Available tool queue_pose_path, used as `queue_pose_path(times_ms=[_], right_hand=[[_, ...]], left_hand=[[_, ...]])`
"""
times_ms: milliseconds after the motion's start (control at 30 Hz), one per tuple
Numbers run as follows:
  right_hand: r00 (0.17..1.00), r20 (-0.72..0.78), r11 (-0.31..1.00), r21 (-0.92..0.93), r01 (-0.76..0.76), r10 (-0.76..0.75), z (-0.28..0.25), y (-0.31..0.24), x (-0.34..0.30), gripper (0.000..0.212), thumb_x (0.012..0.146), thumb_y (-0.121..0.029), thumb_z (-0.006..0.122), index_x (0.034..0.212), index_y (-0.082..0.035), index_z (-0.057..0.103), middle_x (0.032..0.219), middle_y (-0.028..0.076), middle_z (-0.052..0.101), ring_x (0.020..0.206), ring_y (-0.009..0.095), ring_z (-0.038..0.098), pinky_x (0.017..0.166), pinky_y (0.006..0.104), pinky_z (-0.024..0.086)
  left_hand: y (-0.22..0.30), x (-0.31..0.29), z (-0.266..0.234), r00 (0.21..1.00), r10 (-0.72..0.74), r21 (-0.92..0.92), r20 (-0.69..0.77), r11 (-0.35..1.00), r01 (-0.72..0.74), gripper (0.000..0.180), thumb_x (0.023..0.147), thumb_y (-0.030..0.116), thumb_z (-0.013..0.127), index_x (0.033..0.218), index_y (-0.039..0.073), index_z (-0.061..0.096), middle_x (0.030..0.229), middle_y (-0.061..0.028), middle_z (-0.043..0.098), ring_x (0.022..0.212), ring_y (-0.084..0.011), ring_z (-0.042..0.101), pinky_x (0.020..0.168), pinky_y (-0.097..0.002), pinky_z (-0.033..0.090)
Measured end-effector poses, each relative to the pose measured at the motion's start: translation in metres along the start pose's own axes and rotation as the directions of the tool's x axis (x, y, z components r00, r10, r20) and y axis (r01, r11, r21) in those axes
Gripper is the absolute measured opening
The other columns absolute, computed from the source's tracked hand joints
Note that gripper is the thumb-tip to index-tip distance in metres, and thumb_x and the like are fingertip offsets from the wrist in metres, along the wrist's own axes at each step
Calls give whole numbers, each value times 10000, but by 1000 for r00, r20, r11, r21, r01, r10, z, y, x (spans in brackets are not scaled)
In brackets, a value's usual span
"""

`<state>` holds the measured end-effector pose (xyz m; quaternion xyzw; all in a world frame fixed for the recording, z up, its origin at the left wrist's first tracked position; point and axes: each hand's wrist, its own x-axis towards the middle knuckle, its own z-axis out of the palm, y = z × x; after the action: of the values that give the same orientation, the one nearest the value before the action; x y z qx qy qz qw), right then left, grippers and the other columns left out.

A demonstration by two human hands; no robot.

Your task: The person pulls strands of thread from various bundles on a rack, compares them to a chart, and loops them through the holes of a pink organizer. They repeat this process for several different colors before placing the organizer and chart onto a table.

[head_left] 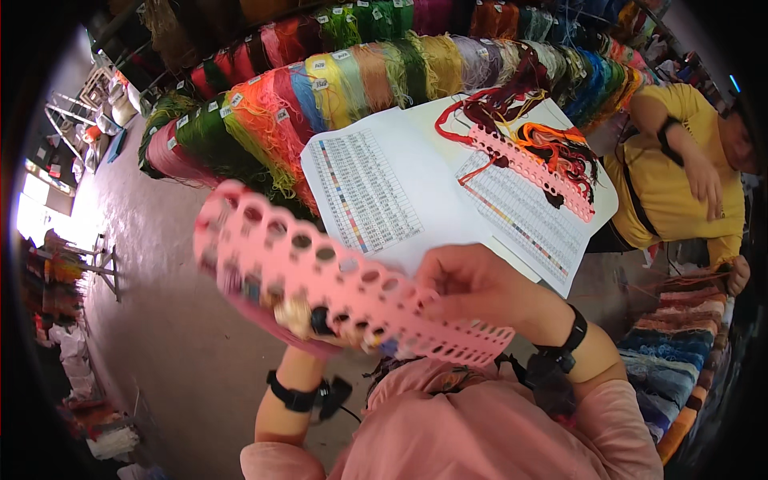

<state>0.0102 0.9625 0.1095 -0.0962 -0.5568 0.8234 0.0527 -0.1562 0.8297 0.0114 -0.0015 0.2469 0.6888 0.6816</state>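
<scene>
A long pink perforated strip (pixel 336 280), curled over at its left end, is held up before me, partly blurred. Small bundles in cream (pixel 294 315), black and blue show along its lower edge. My left forearm rises to its underside, where the strip hides my left hand; the strip rests in that hand's grip. Bent fingers of my right hand (pixel 472 280) close on the strip's upper edge, right of its middle. Beyond lie white chart sheets (pixel 376 188) with printed rows and colour swatches. On them sits a second pink perforated strip (pixel 532 168) with red, orange and dark thread tied along it.
Rows of coloured thread skeins (pixel 376 72) hang on racks behind the papers. At the right is a person in a yellow shirt (pixel 680 176), beside more stacked skeins (pixel 672 344). Grey floor (pixel 176 320) spreads on the left, with bundles and bags along its far edge.
</scene>
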Motion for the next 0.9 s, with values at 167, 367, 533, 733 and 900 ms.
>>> queue_pose_path(times_ms=[167, 367, 533, 733, 900], right_hand=[[947, -301, 983, 170, -63, 113, -14, 18, 21, 60, 748, -42, 539, 746, -46, 479, 646, -23, 502, 577, 31, 466, 494, 163, 375], [775, -626, 990, 139, -2, 89, -59, 53, 1, 81, 733, -90, 550, 718, -67, 474, 628, -12, 499, 522, 49, 438, 424, 172, 331], [734, -679, 998, 60, 34, 16, -77, 50, 19, 120, 699, -128, 576, 738, -60, 486, 674, 12, 508, 589, 94, 474, 461, 243, 384], [796, -598, 996, 45, -78, 89, -88, 45, 53, 129, 712, -127, 574, 761, -42, 491, 646, 42, 501, 537, 113, 474, 434, 248, 384], [859, -494, 943, -204, -264, 133, -119, 48, 55, 211, 708, -166, 580, 840, -26, 492, 733, 86, 532, 639, 151, 520, 477, 269, 419]], left_hand=[[4, -60, -19, 991, -115, 620, -62, 774, 129, 320, 733, 140, 539, 995, -27, 460, 755, -107, 526, 669, -179, 501, 581, -277, 394], [68, -76, -5, 952, -248, 720, -177, 627, 297, 235, 676, 116, 584, 867, -12, 536, 544, -76, 505, 493, -141, 504, 439, -255, 401], [112, -34, 98, 995, -22, 930, -102, -357, 87, 263, 644, 78, 546, 892, -5, 523, 661, -166, 538, 585, -234, 553, 566, -317, 431], [137, 41, 145, 607, 316, 410, 729, -912, -18, 333, 595, 34, 552, 923, 47, 501, 808, -143, 540, 765, -314, 516, 646, -385, 406], [110, 119, 91, 775, 154, 405, 613, -903, -141, 420, 591, 3, 524, 1002, -10, 440, 959, -201, 471, 886, -358, 460, 733, -401, 390]])
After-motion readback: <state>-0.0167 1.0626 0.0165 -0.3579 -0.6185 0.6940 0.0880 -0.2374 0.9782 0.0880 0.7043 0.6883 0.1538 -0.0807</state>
